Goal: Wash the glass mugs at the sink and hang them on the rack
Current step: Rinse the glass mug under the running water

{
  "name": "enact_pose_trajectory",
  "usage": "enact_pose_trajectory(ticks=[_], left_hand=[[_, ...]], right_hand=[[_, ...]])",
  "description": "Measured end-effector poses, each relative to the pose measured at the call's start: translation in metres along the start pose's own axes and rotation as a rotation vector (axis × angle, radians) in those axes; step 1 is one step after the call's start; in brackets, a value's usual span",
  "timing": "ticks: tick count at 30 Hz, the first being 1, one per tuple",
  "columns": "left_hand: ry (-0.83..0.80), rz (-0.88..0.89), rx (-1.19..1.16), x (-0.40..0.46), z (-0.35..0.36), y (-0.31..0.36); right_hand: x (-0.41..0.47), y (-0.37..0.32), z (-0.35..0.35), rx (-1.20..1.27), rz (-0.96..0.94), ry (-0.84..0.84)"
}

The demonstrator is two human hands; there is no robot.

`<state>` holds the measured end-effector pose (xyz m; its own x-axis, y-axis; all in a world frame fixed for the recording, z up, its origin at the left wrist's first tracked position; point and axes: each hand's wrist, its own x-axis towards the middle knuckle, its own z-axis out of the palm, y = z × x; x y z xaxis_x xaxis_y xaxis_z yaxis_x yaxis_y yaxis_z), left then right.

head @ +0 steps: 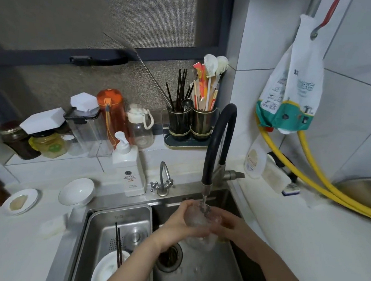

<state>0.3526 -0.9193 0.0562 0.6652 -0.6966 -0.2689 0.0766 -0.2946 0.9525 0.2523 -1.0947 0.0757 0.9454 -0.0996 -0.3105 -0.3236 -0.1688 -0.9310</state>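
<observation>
Over the stainless steel sink (226,273), both hands hold a clear glass mug (199,222) beneath the black curved hose tap (218,142), water running onto it. The left hand (181,221) wraps its side, fingers curled round the glass; the right hand (225,224) grips it from the other side.

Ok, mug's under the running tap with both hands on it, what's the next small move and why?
Probably turn the glass mug in the stream so water reaches every side. Both hands grip it, left hand and right hand, directly below the black faucet, and water is striking only its top. It sits over the sink; no rack is in view yet.
</observation>
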Motion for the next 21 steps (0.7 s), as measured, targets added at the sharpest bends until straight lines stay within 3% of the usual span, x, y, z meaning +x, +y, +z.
enact_pose_trajectory(ticks=[5,9,15,21], left_hand=[[0.032,0.039,0.111,-0.006,-0.021,0.015],[-0.029,0.067,0.059,-0.011,0.009,0.022],[0.235,0.068,0.048,-0.003,0.021,0.004],[0.271,0.074,0.006,0.016,0.034,0.023]], right_hand=[[0.009,-0.020,0.015,0.007,-0.069,0.087],[0.003,-0.008,0.009,0.017,-0.076,0.129],[0.014,-0.004,0.015,-0.127,-0.044,0.124],[0.025,-0.011,-0.020,-0.037,-0.002,0.271]])
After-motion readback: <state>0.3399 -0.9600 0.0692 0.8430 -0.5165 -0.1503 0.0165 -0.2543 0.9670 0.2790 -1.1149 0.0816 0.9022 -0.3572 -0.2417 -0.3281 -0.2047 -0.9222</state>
